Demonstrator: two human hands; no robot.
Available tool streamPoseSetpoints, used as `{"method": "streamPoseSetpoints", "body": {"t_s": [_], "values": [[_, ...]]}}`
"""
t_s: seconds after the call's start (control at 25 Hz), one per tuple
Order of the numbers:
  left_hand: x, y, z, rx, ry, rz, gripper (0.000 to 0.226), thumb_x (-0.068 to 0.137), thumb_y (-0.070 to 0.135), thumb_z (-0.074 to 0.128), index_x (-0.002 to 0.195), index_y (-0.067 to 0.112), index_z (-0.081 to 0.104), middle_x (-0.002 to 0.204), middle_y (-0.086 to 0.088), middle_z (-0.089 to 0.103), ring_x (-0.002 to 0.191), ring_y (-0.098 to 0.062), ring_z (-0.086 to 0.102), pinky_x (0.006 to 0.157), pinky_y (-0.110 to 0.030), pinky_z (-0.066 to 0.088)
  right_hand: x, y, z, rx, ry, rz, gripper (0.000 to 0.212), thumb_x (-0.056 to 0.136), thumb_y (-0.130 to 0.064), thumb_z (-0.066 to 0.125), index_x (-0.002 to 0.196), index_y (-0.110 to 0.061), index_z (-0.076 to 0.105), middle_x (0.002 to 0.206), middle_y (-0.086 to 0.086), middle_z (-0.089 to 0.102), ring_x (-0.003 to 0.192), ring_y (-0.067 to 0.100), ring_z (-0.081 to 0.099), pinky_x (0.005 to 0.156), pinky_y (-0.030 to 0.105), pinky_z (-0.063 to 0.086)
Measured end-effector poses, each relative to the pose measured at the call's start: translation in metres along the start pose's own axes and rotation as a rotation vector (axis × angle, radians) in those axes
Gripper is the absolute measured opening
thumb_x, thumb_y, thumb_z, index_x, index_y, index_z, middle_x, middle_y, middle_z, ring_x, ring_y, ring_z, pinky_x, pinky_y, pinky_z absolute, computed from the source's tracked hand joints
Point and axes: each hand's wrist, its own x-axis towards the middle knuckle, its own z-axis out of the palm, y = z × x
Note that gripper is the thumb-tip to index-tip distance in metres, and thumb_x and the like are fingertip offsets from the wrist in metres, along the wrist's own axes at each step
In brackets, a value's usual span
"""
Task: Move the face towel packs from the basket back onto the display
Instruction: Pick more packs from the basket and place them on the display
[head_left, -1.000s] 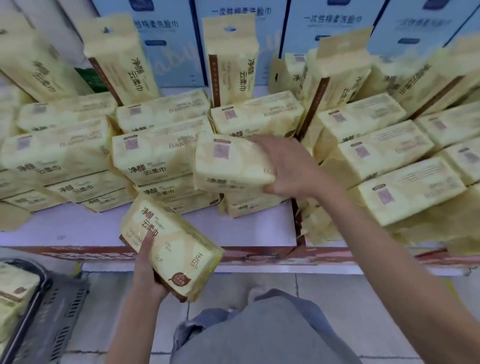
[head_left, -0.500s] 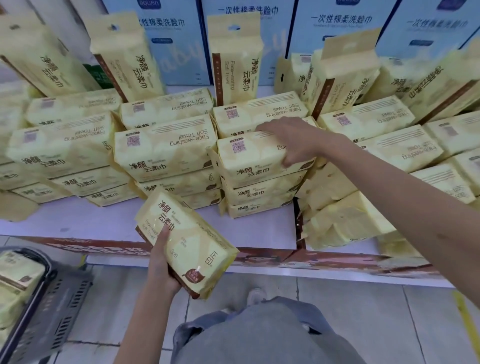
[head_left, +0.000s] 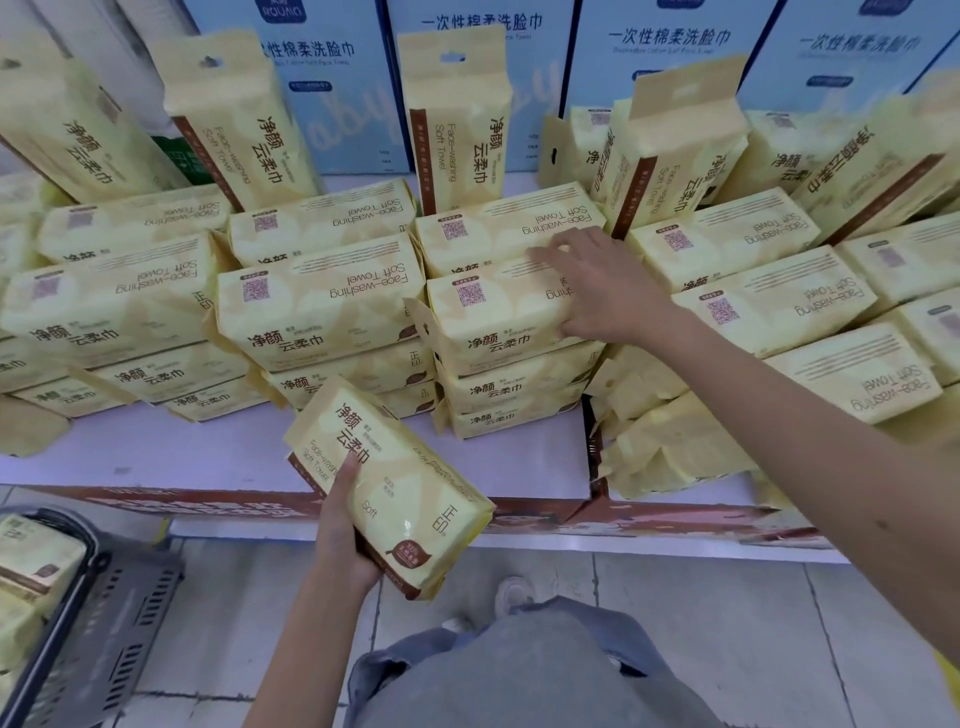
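Hand state: the left hand (head_left: 340, 540) grips 1 face towel pack (head_left: 400, 499) at its lower end, thumb laid along the printed front, fingers hidden behind it; this pack is tilted and held in the air just in front of the display shelf (head_left: 208, 452), touching nothing else. The right hand (head_left: 608, 291) lies on the right end of the top pack (head_left: 493, 317) of a centre stack, fingers straight and slightly spread over its upper face, thumb at its front edge; it appears to press or square the pack, not lift it.

Location of stock: the basket (head_left: 109, 613) stands on the floor at lower left and holds further packs (head_left: 31, 561), so the task is judged incomplete; the shelf carries flat stacks in front and upright packs behind.

Handling, as a judgement: each pack looks light, soft and compressible, wrapped in smooth film that is likely to slide; 1 hand is enough.

Recommended hold: span the narrow width near the middle, or cup 1 end as the left hand does; avoid hard squeezing, which dents the contents.

Placement: lay each pack flat and aligned with the stack edges; a skewed pack may slip off the film below.
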Motion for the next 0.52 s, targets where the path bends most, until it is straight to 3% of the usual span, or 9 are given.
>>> {"method": "streamPoseSetpoints", "body": {"t_s": [0.08,0.16,0.24,0.28,0.32,0.4,0.44,0.52], "values": [[0.001,-0.003,0.006,-0.014,-0.009,-0.006,0.031,0.084,0.040,0.060,0.109,0.021,0.061,0.083,-0.004,0.075,0.092,-0.027,0.065,0.086,-0.049,0.049,-0.012,-0.011,0.001,0.051,0.103,0.011,0.088,0.066,-0.031,0.079,0.142,-0.016,0.036,0.137,0.011,0.043,0.129,0.029,0.037,0.104,0.043,0.033],[0.002,-0.006,0.010,-0.045,-0.023,-0.005,0.039,0.084,0.040,0.060,0.118,0.021,0.059,0.089,-0.005,0.075,0.097,-0.027,0.064,0.091,-0.050,0.047,-0.033,-0.030,0.010,0.215,0.327,0.062,0.069,0.072,-0.029,0.074,0.134,-0.012,0.047,0.126,0.011,0.053,0.120,0.027,0.046,0.101,0.038,0.037],[0.003,-0.012,0.014,-0.049,-0.061,0.012,0.052,0.082,0.040,0.061,0.128,0.019,0.054,0.105,-0.007,0.072,0.107,-0.029,0.061,0.099,-0.053,0.042,-0.063,-0.055,0.026,0.501,0.572,0.177,0.049,0.078,-0.029,0.068,0.122,-0.010,0.056,0.111,0.006,0.061,0.106,0.021,0.054,0.093,0.027,0.040],[0.004,-0.017,0.017,-0.044,-0.096,0.025,0.061,0.078,0.043,0.064,0.132,0.019,0.051,0.115,-0.009,0.068,0.114,-0.030,0.058,0.102,-0.054,0.039,-0.081,-0.072,0.037,0.705,0.593,0.293,0.047,0.078,-0.032,0.067,0.120,-0.013,0.056,0.107,0.001,0.060,0.101,0.017,0.055,0.089,0.024,0.042],[0.005,-0.021,0.019,-0.035,-0.134,0.038,0.073,0.070,0.046,0.071,0.135,0.019,0.049,0.124,-0.011,0.064,0.119,-0.032,0.055,0.104,-0.055,0.037,-0.097,-0.090,0.045,0.934,0.495,0.464,0.052,0.077,-0.036,0.070,0.123,-0.019,0.051,0.107,-0.004,0.058,0.100,0.011,0.054,0.085,0.022,0.042],[0.009,-0.033,0.026,-0.018,-0.201,0.043,0.098,0.052,0.049,0.083,0.137,0.017,0.046,0.133,-0.013,0.058,0.125,-0.032,0.051,0.106,-0.053,0.036,-0.120,-0.119,0.073,1.406,0.064,0.757,0.072,0.071,-0.036,0.078,0.129,-0.028,0.035,0.113,-0.008,0.053,0.103,0.009,0.053,0.083,0.022,0.045],[0.009,-0.039,0.030,-0.005,-0.237,0.035,0.103,0.049,0.048,0.086,0.138,0.016,0.045,0.134,-0.013,0.056,0.125,-0.032,0.051,0.106,-0.052,0.037,-0.127,-0.125,0.089,1.582,-0.088,0.797,0.075,0.068,-0.028,0.082,0.125,-0.027,0.034,0.113,-0.007,0.055,0.105,0.012,0.055,0.083,0.025,0.049],[0.011,-0.049,0.032,0.043,-0.272,-0.004,0.103,0.049,0.043,0.087,0.138,0.014,0.044,0.134,-0.015,0.056,0.123,-0.032,0.052,0.104,-0.048,0.039,-0.133,-0.124,0.116,1.726,-0.171,0.812,0.080,0.055,-0.019,0.088,0.123,-0.016,0.046,0.116,0.000,0.065,0.108,0.019,0.062,0.084,0.031,0.055]]}}
